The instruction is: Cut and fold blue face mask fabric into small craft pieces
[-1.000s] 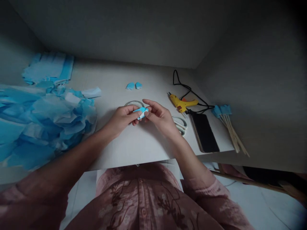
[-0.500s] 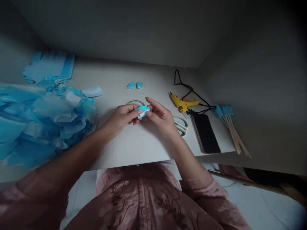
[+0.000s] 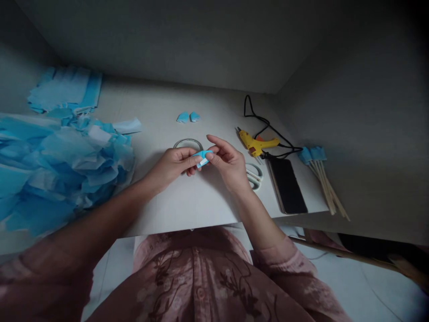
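A small folded piece of blue and white fabric (image 3: 203, 159) is pinched between my two hands over the middle of the table. My left hand (image 3: 174, 165) grips its left end between thumb and fingers. On the other end, my right hand (image 3: 228, 163) presses with the thumb, its index finger stretched out above. A roll of tape (image 3: 187, 142) lies flat just behind my hands, partly covered by them. Two small folded blue pieces (image 3: 183, 117) rest farther back. Beside my right wrist, the handles of a pair of scissors (image 3: 255, 176) show; the blades are hidden.
A large heap of blue and white fabric scraps (image 3: 67, 165) covers the left side, with a stack of blue sheets (image 3: 65, 89) behind it. To the right lie a yellow glue gun (image 3: 256, 144) with black cord, a phone (image 3: 287, 185) and several sticks with blue tips (image 3: 323, 179).
Both hands have shifted slightly right with the folded piece. My right thumb now lies farther over its edge, and more of the tape roll shows.
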A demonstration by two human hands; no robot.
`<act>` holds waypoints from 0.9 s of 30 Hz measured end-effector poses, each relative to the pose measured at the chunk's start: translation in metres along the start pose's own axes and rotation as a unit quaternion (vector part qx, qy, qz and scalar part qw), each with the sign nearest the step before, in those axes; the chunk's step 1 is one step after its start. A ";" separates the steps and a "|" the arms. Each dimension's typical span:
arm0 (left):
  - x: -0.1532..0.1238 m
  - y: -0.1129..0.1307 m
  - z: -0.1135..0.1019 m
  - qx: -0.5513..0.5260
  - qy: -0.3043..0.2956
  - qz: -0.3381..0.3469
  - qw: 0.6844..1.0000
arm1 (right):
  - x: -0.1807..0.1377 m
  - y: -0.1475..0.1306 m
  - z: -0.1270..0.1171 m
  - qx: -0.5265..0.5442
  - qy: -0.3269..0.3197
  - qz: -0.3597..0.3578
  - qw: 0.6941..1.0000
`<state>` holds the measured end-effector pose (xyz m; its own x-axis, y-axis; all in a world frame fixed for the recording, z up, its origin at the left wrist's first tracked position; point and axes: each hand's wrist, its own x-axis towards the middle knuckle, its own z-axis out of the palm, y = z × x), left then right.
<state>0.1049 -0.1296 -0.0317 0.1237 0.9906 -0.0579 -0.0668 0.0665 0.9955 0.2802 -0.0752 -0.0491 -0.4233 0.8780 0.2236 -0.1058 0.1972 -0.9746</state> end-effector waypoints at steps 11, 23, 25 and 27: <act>0.001 -0.002 0.000 0.024 0.002 -0.036 0.999 | 0.000 -0.003 -0.001 -0.013 0.059 0.006 0.998; 0.002 0.001 0.003 0.021 0.047 -0.003 0.999 | -0.005 -0.006 0.007 0.055 -0.036 0.064 0.996; 0.002 0.001 0.003 0.023 0.042 0.001 0.999 | -0.005 -0.005 0.009 0.055 -0.029 0.060 0.996; 0.002 0.001 0.003 0.025 0.041 -0.001 0.999 | -0.004 -0.005 0.009 0.056 -0.007 0.055 0.997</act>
<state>0.1080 -0.1281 -0.0301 0.0421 0.9970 -0.0647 -0.0176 0.0654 0.9977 0.2743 -0.0840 -0.0452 -0.4506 0.8852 0.1160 -0.1582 0.0488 -0.9862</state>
